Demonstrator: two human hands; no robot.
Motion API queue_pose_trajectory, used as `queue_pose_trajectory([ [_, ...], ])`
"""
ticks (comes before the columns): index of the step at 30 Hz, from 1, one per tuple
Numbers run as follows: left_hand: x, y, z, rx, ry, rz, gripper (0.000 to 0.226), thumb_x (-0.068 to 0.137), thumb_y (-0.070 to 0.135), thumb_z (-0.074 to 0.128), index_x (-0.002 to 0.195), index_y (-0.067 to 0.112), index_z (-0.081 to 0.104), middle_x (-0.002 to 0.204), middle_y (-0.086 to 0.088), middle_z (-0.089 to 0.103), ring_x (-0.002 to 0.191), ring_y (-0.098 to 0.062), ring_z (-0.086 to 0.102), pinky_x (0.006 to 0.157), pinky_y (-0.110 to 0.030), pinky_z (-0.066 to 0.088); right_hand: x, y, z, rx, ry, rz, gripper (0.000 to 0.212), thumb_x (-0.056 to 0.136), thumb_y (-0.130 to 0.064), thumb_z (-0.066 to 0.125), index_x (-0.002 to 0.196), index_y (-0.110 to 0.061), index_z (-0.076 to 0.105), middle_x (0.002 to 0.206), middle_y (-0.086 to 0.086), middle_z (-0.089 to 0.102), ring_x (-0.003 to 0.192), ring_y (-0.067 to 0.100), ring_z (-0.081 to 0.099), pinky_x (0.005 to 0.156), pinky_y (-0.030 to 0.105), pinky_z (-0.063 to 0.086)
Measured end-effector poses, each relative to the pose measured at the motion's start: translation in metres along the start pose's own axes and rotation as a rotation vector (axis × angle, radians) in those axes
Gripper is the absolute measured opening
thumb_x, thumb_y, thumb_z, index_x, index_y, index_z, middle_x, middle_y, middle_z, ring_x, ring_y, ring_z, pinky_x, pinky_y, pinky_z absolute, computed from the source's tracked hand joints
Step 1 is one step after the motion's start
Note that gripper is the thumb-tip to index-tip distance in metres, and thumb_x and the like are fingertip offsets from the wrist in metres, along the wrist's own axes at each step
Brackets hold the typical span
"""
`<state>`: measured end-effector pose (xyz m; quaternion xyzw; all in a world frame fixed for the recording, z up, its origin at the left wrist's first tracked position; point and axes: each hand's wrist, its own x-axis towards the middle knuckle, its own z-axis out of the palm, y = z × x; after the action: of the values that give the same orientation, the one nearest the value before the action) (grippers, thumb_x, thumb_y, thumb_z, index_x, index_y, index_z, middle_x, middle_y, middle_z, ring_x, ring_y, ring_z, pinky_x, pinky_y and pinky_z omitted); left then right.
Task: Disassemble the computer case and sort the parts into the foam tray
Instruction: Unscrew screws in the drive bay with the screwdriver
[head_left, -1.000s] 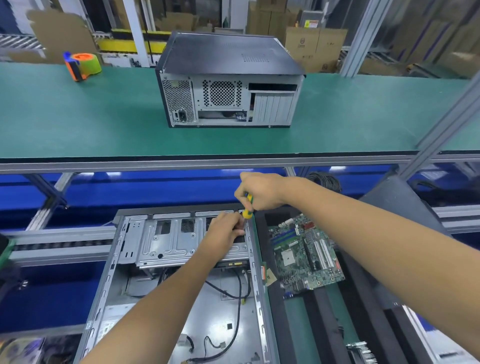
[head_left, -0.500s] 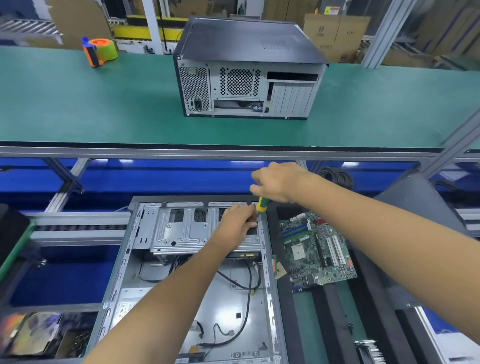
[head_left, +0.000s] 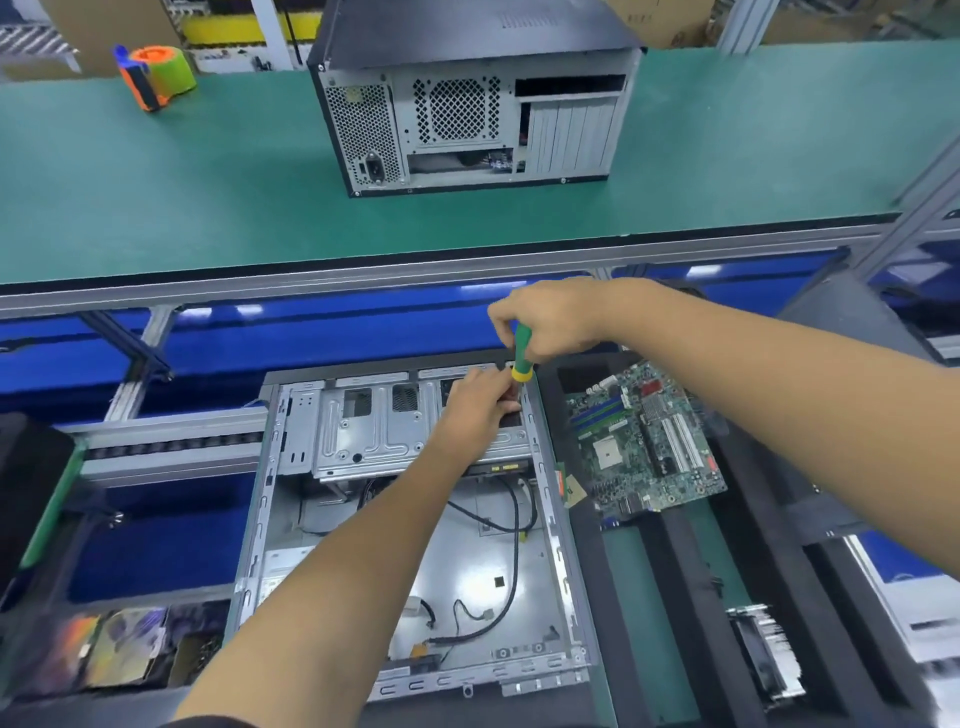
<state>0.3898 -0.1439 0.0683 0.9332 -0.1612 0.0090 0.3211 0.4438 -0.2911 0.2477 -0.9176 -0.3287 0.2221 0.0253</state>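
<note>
The computer case (head_left: 415, 525), an open grey steel chassis with its side panel off, lies flat on the low bench right in front of the person, so its inside faces up and every fastener can be reached from above. In the head view, the only 1 here, the right hand (head_left: 550, 319) is clenched round the green-and-yellow-handled screwdriver (head_left: 521, 354), held nearly upright over the far right corner of the silver metal drive cage (head_left: 384, 434), probably to work a screw there; the tip is hidden. The left hand (head_left: 475, 410) rests on the cage with fingers curled near the shaft, seemingly steadying it, though whether they pinch anything I cannot tell. The green motherboard (head_left: 641, 441) already lies in the black foam tray (head_left: 691, 577) just beside the case, suggesting sorting is under way.
</note>
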Motion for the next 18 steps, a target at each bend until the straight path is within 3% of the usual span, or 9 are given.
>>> queue_pose_trajectory([
  [3, 0.0020, -0.0017, 0.0025, 0.035, 0.002, 0.013, 0.010, 0.095, 0.014, 0.066, 0.095, 0.012, 0.057, 0.093, -0.005, 0.060, 0.091, -0.029, 0.047, 0.083, -0.051, 0.043, 0.0005, 0.0006, 0.0011, -0.183, 0.064, 0.049, 0.022, 0.097, -0.043, 0.044, 0.091, -0.022, 0.046, 0.079, -0.001, 0.054, 0.068, 0.018, 0.047, 0.055, 0.035, 0.027],
  [7, 0.0022, -0.0036, 0.0045, 0.022, 0.020, 0.021, 0.012, 0.093, 0.012, 0.068, 0.093, 0.012, 0.056, 0.091, -0.006, 0.061, 0.090, -0.030, 0.047, 0.081, -0.052, 0.043, 0.0023, -0.0024, -0.0006, -0.137, -0.006, -0.033, 0.016, 0.097, -0.029, 0.045, 0.083, -0.022, 0.042, 0.074, -0.003, 0.052, 0.065, 0.019, 0.042, 0.056, 0.035, 0.027],
  [9, 0.0010, -0.0046, 0.0051, 0.019, 0.030, 0.036, 0.010, 0.094, 0.012, 0.068, 0.095, 0.012, 0.058, 0.092, -0.006, 0.061, 0.089, -0.030, 0.046, 0.080, -0.051, 0.043, 0.0001, -0.0041, -0.0055, -0.031, -0.042, -0.052, 0.007, 0.091, -0.021, 0.053, 0.085, -0.022, 0.050, 0.078, -0.002, 0.058, 0.067, 0.019, 0.046, 0.056, 0.035, 0.030],
  [11, 0.0005, -0.0069, 0.0061, 0.019, 0.041, 0.059, 0.010, 0.095, 0.014, 0.067, 0.100, 0.009, 0.060, 0.094, -0.007, 0.061, 0.089, -0.030, 0.046, 0.080, -0.051, 0.042, -0.0023, -0.0038, -0.0069, 0.087, -0.068, -0.072, 0.010, 0.084, -0.007, 0.057, 0.088, -0.016, 0.060, 0.090, 0.003, 0.062, 0.077, 0.018, 0.053, 0.061, 0.037, 0.040],
  [13, 0.0003, -0.0087, 0.0070, 0.006, 0.048, 0.070, 0.010, 0.095, 0.015, 0.067, 0.100, 0.009, 0.061, 0.094, -0.005, 0.061, 0.089, -0.028, 0.045, 0.080, -0.050, 0.041, -0.0041, -0.0014, -0.0054, 0.093, -0.071, -0.072, 0.019, 0.081, 0.003, 0.053, 0.083, -0.011, 0.067, 0.100, 0.013, 0.059, 0.083, 0.000, 0.050, 0.067, 0.031, 0.045],
  [15, 0.0008, -0.0085, 0.0076, 0.003, 0.048, 0.070, 0.011, 0.094, 0.016, 0.069, 0.099, 0.010, 0.060, 0.094, -0.004, 0.061, 0.089, -0.027, 0.044, 0.080, -0.049, 0.042, -0.0055, 0.0011, -0.0029, 0.089, -0.048, -0.078, 0.023, 0.081, 0.005, 0.052, 0.086, -0.011, 0.068, 0.099, 0.013, 0.055, 0.080, -0.012, 0.046, 0.060, 0.017, 0.038],
  [16, 0.0013, -0.0086, 0.0081, 0.008, 0.048, 0.065, 0.012, 0.094, 0.016, 0.069, 0.098, 0.011, 0.059, 0.093, -0.003, 0.060, 0.088, -0.026, 0.044, 0.079, -0.050, 0.042, -0.0058, 0.0021, -0.0020, 0.088, -0.034, -0.072, 0.021, 0.085, 0.000, 0.055, 0.097, -0.013, 0.065, 0.098, 0.008, 0.053, 0.080, -0.008, 0.049, 0.058, 0.020, 0.037],
  [18, 0.0024, -0.0089, 0.0091, 0.022, 0.042, 0.056, 0.012, 0.094, 0.017, 0.069, 0.097, 0.013, 0.058, 0.092, -0.003, 0.060, 0.088, -0.027, 0.044, 0.079, -0.050, 0.043, -0.0058, 0.0028, -0.0019, -0.078, -0.003, -0.026, 0.019, 0.096, -0.025, 0.055, 0.113, -0.021, 0.050, 0.093, 0.003, 0.051, 0.080, 0.018, 0.054, 0.058, 0.034, 0.033],
])
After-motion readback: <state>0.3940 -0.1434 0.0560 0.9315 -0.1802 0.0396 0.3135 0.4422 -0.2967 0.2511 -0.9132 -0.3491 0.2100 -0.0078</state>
